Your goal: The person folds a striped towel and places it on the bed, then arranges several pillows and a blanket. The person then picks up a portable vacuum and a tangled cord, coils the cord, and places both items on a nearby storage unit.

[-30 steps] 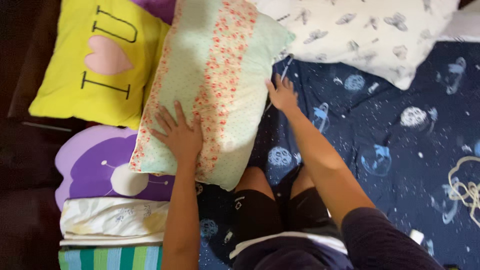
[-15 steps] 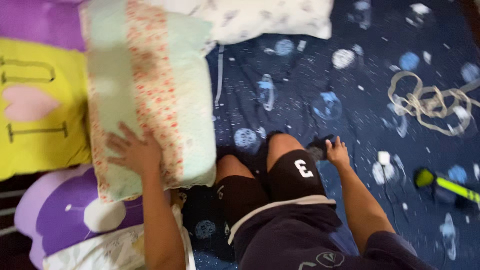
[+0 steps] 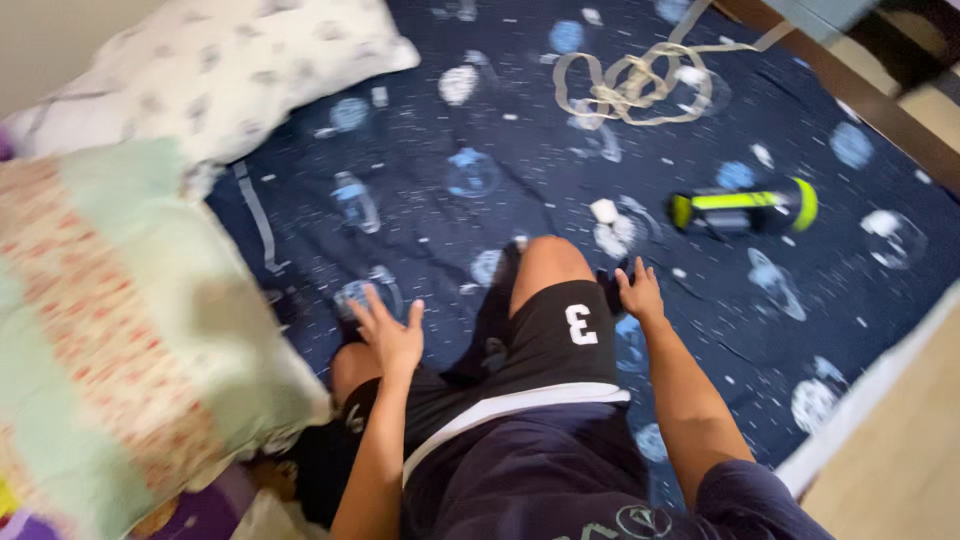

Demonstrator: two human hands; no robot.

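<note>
Both our hands are empty, fingers spread: the left hand [image 3: 390, 335] hovers above the sheet [image 3: 520, 130] beside our left knee, just clear of the floral pillow [image 3: 110, 330] (it lies at the left edge, partly under the white pillow [image 3: 220, 70]). Our right hand [image 3: 640, 292] presses flat on the sheet by our right knee, with the green-and-black bottle [image 3: 745, 207] near and the tangled cord [image 3: 630, 85] farther off.

Pillow [image 3: 120, 330] left of knees, flashlight [image 3: 745, 208] right, on bed [image 3: 520, 120]

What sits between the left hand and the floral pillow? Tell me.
Nothing visible does. The left hand, fingers spread and empty, hovers over the dark sheet by the knee; only bare sheet separates it from the floral pillow.
</note>
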